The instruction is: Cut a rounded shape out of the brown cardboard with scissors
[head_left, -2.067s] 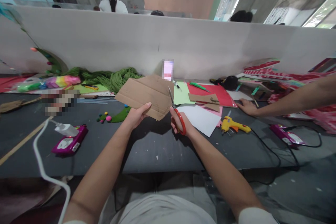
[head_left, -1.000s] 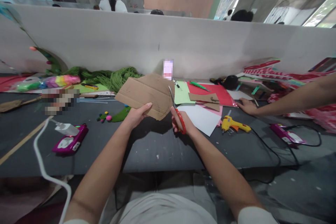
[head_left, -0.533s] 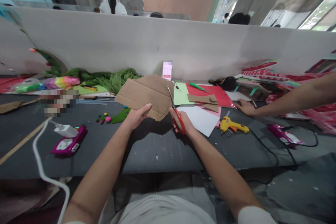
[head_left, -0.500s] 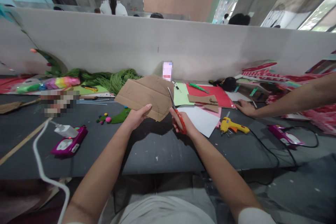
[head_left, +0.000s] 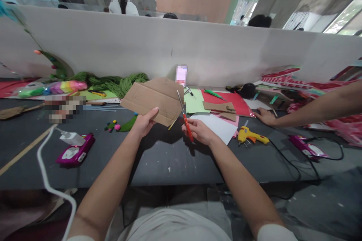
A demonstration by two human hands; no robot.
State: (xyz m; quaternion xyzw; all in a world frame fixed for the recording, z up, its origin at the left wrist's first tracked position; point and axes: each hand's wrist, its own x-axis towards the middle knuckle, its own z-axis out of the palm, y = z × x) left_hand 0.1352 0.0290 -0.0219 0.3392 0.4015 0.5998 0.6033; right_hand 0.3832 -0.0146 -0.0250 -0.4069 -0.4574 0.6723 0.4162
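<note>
My left hand [head_left: 144, 122] is closed on the near edge of a brown corrugated cardboard piece [head_left: 149, 98], held tilted above the dark table [head_left: 158, 158]. My right hand [head_left: 199, 130] grips red-handled scissors [head_left: 183, 116] whose blades reach into the cardboard's right edge. A thin cardboard sliver [head_left: 172, 124] hangs from the cardboard's lower right corner. Pencil lines show on the cardboard near the blades.
Another person's hand [head_left: 264, 115] rests on the table at right. A yellow glue gun [head_left: 250, 134], white paper [head_left: 216, 126], red paper [head_left: 237, 101] with cardboard pieces [head_left: 217, 106], green yarn [head_left: 121, 83], two magenta power strips [head_left: 75, 152] [head_left: 308, 147] and a grey partition [head_left: 198, 49] surround me.
The scissors have cut further along the cardboard's right edge, and a thin sliver now hangs loose. Both hands and the cardboard shifted slightly left and up.
</note>
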